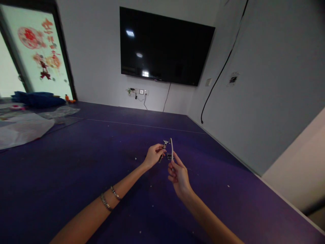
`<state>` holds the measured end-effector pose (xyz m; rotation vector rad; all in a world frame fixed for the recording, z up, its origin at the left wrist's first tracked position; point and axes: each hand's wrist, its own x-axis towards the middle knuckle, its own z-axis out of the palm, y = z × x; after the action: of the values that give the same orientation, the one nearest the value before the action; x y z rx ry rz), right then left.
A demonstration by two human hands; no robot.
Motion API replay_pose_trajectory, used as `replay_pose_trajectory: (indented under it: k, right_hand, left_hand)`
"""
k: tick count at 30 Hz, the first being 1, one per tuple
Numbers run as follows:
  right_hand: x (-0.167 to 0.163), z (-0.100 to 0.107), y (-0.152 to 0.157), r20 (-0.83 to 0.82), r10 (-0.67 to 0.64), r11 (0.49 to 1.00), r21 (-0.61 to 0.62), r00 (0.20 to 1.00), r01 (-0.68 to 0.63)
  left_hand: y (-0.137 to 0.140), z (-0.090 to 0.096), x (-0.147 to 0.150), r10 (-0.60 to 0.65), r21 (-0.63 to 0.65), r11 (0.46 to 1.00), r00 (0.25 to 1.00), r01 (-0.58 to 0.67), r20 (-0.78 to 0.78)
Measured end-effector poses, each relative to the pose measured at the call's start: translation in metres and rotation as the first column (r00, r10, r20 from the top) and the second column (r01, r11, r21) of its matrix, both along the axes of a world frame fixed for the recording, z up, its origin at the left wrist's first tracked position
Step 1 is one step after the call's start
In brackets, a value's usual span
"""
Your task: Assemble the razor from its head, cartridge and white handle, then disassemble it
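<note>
My left hand (153, 156) is closed around a small slim tool (165, 143) with a silvery, forked-looking head. A dark end of it shows below the fingers; its exact kind is too small to tell. In my right hand (180, 173), the thumb and fingers pinch a thin white plate (172, 147), turned nearly edge-on and upright. A small dark and metallic part (169, 156) sits on the plate's left side, between the two hands. The tool's head is close to the plate's upper part; I cannot tell whether they touch.
Below my hands spreads a dark purple floor (101, 176) with small white crumbs. Ahead hangs a television (165, 47) above wall sockets (141, 92). A black cable (223, 66) dangles near a wall opening (233, 79) on the right. Plastic sheeting (27, 127) and blue cloth (38, 99) lie left.
</note>
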<state>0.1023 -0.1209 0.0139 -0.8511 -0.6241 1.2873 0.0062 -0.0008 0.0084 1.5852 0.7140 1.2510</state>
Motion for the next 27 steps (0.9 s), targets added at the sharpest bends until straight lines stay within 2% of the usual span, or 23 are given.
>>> replay_pose_trajectory:
  k: [27]
  right_hand:
    - [-0.004, -0.0007, -0.0044, -0.004, 0.027, 0.998, -0.048, 1.0, -0.027]
  left_hand:
    - [0.0076, -0.0029, -0.0075, 0.001, 0.003, 1.0, 0.999, -0.001, -0.04]
